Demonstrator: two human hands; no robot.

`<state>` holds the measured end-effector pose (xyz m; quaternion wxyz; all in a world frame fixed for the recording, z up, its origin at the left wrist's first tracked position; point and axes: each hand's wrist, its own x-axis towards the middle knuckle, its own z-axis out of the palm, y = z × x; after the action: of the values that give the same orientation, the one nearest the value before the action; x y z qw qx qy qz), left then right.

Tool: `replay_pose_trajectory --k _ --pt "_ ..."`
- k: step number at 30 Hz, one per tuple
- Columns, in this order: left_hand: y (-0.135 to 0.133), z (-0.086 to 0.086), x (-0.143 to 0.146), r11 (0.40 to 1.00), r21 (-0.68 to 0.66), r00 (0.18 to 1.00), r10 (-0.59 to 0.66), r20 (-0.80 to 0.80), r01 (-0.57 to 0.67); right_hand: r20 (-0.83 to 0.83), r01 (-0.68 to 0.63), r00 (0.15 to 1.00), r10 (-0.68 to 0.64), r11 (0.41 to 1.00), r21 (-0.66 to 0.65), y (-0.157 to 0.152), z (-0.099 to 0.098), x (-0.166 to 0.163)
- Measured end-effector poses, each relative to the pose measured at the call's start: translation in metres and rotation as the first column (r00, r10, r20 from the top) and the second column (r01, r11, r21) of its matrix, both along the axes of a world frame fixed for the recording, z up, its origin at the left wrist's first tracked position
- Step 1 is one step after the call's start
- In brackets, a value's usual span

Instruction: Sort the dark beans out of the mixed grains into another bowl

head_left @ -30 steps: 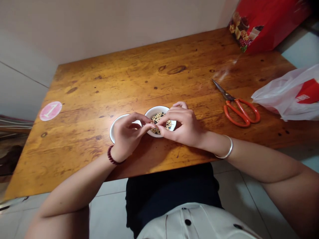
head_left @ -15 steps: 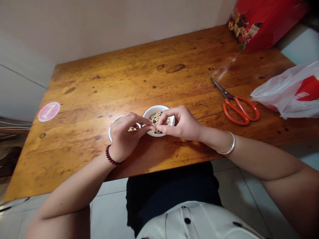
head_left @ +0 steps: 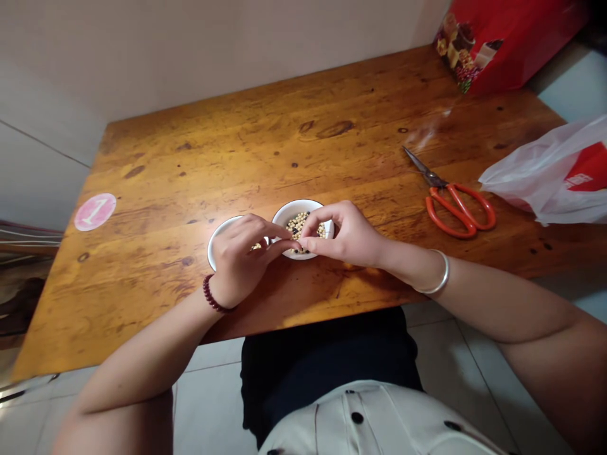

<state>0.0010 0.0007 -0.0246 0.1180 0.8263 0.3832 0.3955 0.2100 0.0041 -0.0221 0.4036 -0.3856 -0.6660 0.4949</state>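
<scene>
Two small white bowls stand side by side near the front edge of the wooden table [head_left: 199, 158]. The right bowl [head_left: 290, 212] holds a mix of pale and dark beans [head_left: 298, 222]. The left bowl [head_left: 215, 239] shows a few beans under my fingers. My left hand [head_left: 239, 260], with a dark red bead bracelet, hovers over the left bowl, thumb and forefinger pinched. My right hand [head_left: 348, 237], with a silver bangle, is pinched at the right bowl's near rim. The two pinches meet fingertip to fingertip; whatever is between them is too small to make out.
Orange-handled scissors [head_left: 453, 202] lie to the right. A white and red plastic bag [head_left: 554, 174] sits at the right edge, a red box [head_left: 497, 41] at the far right corner. A pink round sticker marked 1 [head_left: 95, 211] is on the left.
My right hand has slid slightly toward me off the top of the right bowl, uncovering more beans. Both pinches stay together at the bowl's near rim.
</scene>
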Motion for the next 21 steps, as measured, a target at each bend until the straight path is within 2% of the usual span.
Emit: replay_pose_trajectory --k 6,12,17,21 --pt "0.0 0.003 0.001 1.0 0.003 1.0 -0.009 0.025 0.009 0.004 0.019 1.0 -0.02 0.999 0.047 0.002 -0.009 -0.001" --pt "0.001 0.006 0.003 0.975 -0.182 0.982 0.15 0.114 -0.128 -0.044 0.059 0.997 -0.056 0.996 0.068 0.004 -0.011 -0.002" --pt "0.001 0.007 0.003 0.975 -0.207 0.992 0.099 0.078 -0.081 -0.043 0.042 0.998 -0.039 0.997 0.07 0.006 -0.013 -0.002" --pt "0.002 0.012 -0.001 0.989 -0.146 0.999 0.028 -0.034 -0.032 -0.006 0.065 0.998 -0.065 0.994 0.088 0.006 -0.016 -0.002"
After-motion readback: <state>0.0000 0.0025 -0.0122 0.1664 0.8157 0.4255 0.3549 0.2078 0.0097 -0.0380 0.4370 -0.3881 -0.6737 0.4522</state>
